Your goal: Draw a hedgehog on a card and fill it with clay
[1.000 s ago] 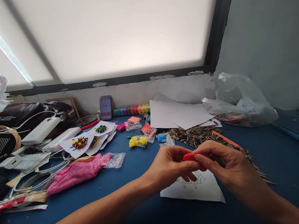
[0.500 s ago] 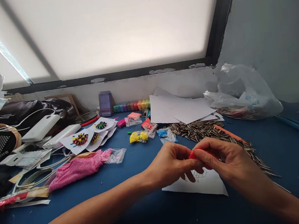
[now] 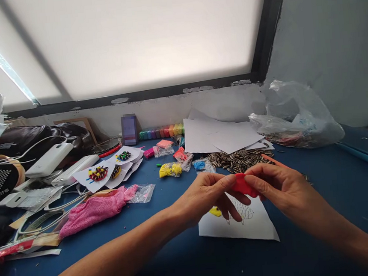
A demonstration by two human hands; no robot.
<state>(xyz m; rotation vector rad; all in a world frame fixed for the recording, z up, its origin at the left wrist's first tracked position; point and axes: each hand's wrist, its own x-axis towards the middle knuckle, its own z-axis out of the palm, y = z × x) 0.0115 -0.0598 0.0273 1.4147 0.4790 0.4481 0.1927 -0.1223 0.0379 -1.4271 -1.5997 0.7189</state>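
Between my two hands is a piece of red modelling clay, flattened and pinched at both sides. My left hand holds its left edge between thumb and forefinger, the other fingers hanging loose below. On the right edge, the thumb and fingers of my right hand close on it. Beneath the hands lies a white sheet of paper with a line drawing and a yellow clay patch at its left. My left fingers hide part of the drawing.
Sunflower seeds lie in a heap behind my hands, near stacked white paper. Yellow clay and blue clay sit beyond my left hand. A pink cloth, finished seed pictures and white power banks crowd the left.
The red clay now shows as a wider, flatter piece between the fingers, where it was mostly covered before. My hands have drawn slightly apart, uncovering the yellow patch and more of the drawing.
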